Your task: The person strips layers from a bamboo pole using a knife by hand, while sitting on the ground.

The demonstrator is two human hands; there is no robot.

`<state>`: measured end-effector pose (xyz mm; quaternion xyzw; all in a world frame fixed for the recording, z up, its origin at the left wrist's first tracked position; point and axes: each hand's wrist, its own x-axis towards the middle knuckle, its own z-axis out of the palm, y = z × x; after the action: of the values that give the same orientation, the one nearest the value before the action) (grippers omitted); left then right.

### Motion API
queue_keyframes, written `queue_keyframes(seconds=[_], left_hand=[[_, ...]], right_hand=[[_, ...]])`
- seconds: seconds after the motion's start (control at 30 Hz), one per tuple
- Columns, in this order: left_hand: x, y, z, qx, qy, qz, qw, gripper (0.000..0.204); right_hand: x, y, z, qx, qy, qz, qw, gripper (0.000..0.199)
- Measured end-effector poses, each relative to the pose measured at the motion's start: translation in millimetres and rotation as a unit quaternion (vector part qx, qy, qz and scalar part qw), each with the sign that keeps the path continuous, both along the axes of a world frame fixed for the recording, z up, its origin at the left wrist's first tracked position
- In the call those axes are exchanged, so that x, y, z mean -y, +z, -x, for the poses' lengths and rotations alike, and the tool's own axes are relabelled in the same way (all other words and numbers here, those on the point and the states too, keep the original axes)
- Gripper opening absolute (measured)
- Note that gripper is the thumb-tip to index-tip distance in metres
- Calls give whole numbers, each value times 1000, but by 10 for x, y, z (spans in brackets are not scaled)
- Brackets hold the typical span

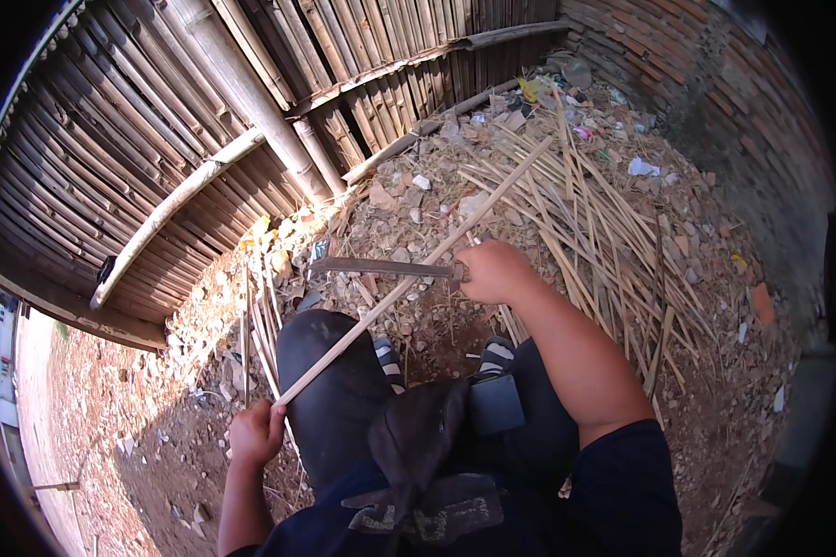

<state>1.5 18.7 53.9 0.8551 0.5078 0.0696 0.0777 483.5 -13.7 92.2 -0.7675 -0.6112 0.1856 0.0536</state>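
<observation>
My left hand [255, 433] is closed round the near end of a long bamboo strip [358, 328], beside my left knee. The strip slants up and away to the right, its far end over a pile of strips. In my right hand [498, 271] is the handle of a long-bladed knife [381, 266], its dark blade pointing left. The blade crosses the strip near its middle; whether it presses on the strip or only passes over it I cannot tell. My right fingers wrap the handle and hide most of it.
Many loose bamboo strips [590, 237] lie heaped on the rubble to the right. More strips [262, 320] lie by my left knee. A bamboo fence [149, 158] stands at the far left, a brick wall [715, 102] at the right. Stones and litter cover the ground.
</observation>
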Motion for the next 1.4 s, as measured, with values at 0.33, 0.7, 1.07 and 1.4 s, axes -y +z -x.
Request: queue_keyframes(seconds=[0.33,0.7,1.07,1.4], left_hand=[[6,67,-45,-12,-12,-29,999,39],[-27,-192,13,37,-2,-6,999,41],[19,36,-59,7,7,-7,1000,41],[-13,-9,-31,-4,19,-2,1000,40]], right_hand=[[-1,-306,-491,-74,-129,-23,989,36],[-94,-307,-601,-118,-151,-69,979,37],[-33,-185,-111,-16,-7,-6,1000,35],[-66,-424,-620,-80,-158,-57,983,43]])
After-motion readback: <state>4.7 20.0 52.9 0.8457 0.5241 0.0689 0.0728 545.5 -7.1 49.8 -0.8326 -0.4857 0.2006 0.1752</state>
